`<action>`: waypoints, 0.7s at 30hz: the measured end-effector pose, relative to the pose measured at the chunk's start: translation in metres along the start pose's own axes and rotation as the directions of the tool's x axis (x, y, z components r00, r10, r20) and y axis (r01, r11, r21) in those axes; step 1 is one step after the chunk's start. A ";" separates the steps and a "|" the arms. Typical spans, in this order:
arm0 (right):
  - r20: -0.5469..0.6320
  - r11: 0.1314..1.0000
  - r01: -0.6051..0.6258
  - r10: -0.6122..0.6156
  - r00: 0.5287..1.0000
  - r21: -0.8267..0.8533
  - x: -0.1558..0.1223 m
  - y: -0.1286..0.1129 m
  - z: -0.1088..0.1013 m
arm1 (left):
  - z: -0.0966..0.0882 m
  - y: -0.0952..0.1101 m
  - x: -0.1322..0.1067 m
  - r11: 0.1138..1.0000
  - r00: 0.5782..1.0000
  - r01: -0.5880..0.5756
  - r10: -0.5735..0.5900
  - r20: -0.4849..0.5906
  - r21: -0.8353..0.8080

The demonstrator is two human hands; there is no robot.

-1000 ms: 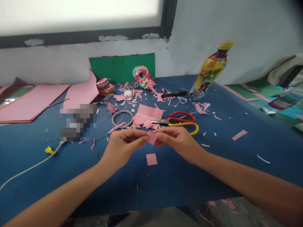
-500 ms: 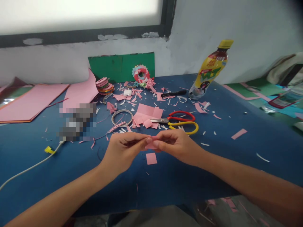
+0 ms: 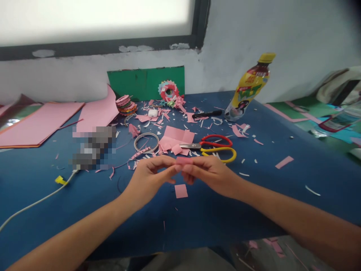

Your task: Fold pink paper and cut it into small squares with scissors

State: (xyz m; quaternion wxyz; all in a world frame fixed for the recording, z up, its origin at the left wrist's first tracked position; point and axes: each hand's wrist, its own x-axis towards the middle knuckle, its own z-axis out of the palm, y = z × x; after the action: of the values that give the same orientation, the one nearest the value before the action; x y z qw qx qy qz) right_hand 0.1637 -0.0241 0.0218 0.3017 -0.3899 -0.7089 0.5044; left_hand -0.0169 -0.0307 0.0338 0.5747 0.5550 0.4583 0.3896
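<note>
Between the fingertips of both hands is a small piece of pink paper (image 3: 184,160), seen as a narrow folded strip held above the table. My left hand (image 3: 152,175) pinches its left end, and my right hand (image 3: 210,173) pinches its right end. Just below the fingers, a pink paper square (image 3: 181,191) lies flat on the blue table. Beyond the hands, scissors (image 3: 208,146) with one red and one yellow handle rest partly on a pile of pink paper pieces (image 3: 176,137). A roll of tape (image 3: 146,142) lies left of that pile.
Paper scraps are strewn over the blue table (image 3: 267,210). A drink bottle (image 3: 248,88) stands at the back right, near a black marker (image 3: 207,114). Pink sheets (image 3: 42,122) lie at left, beside a blurred-out object with a white cable (image 3: 39,203). A paper wreath (image 3: 169,92) leans against a green board (image 3: 143,81).
The pink paper has turned and risen slightly between the fingers; its strip now shows above the fingertips. My right fingers have shifted below it. The camera view has tilted a little.
</note>
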 end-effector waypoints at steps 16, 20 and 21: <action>-0.033 0.547 -0.040 0.022 0.999 -0.836 0.017 0.027 -0.079 | -0.020 0.009 0.008 0.847 0.977 0.189 -0.214 0.005 -0.496; -0.100 0.514 -0.013 -0.142 0.985 -0.858 0.016 0.028 -0.083 | -0.022 0.011 0.006 0.802 0.967 0.223 -0.253 0.024 -0.554; -0.161 0.518 -0.068 -0.137 0.977 -0.853 0.016 0.029 -0.085 | -0.023 0.011 0.006 0.791 0.966 0.225 -0.255 0.027 -0.569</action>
State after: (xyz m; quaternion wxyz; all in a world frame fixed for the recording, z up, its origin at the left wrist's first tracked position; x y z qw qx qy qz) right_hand 0.2325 0.0356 0.0213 0.1540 -0.5237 -0.8369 0.0418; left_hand -0.0367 -0.0174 0.0452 0.7464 0.2861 0.4029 0.4458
